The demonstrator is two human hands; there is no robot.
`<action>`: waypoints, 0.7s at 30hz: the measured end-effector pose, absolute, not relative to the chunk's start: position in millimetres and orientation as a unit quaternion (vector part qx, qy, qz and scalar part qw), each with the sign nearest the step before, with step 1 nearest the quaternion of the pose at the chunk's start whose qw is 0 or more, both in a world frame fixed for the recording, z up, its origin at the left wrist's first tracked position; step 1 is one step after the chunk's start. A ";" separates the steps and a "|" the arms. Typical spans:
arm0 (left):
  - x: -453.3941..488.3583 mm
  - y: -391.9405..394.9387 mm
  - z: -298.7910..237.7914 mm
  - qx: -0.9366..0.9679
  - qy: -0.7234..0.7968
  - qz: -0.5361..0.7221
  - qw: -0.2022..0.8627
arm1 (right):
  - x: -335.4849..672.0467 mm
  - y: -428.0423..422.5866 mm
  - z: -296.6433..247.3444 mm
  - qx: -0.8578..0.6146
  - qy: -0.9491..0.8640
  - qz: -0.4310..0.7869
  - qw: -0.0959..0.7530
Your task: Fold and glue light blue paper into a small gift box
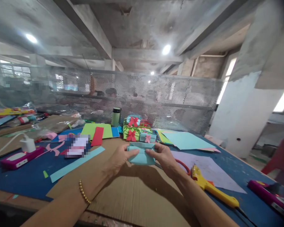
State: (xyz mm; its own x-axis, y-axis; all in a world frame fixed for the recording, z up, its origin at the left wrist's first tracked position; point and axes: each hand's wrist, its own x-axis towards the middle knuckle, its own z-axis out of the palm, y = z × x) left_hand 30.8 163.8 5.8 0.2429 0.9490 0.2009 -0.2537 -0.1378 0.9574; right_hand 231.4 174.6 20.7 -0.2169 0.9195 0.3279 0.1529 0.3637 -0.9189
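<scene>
Over the cardboard [123, 197], our left hand [120, 156] and right hand [166, 156] pinch the folded blue paper [142, 160]. We'd best press evenly (gently, too).

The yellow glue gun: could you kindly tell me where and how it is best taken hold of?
Probably by the handle of the yellow glue gun, coming from the near right: the handle slants that way, with the cord leaving its end, while the right forearm lies along its left side.

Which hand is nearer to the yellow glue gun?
The right hand: the yellow glue gun lies just to its right. The left hand is farther off, across the folded blue paper.
</scene>
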 end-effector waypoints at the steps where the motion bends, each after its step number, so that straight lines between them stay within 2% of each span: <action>1: 30.8 164.1 5.6 0.537 0.327 0.522 0.576 | 230.0 173.7 20.4 -0.391 -0.666 0.415 0.481; 8: 30.8 163.8 8.9 0.506 0.338 0.520 0.600 | 227.0 177.4 15.5 -0.343 -0.647 0.473 0.489; 21: 31.1 159.2 13.3 0.505 0.340 0.537 0.584 | 227.4 183.9 9.7 -0.332 -0.653 0.453 0.508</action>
State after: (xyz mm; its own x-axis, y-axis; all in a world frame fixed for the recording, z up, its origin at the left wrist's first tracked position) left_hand 31.1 159.2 13.3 0.1919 0.9704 0.1463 -0.2839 -0.0878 0.9548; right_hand 227.4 183.9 9.7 -0.2633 0.8942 0.3621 -0.0267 0.3685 -0.9293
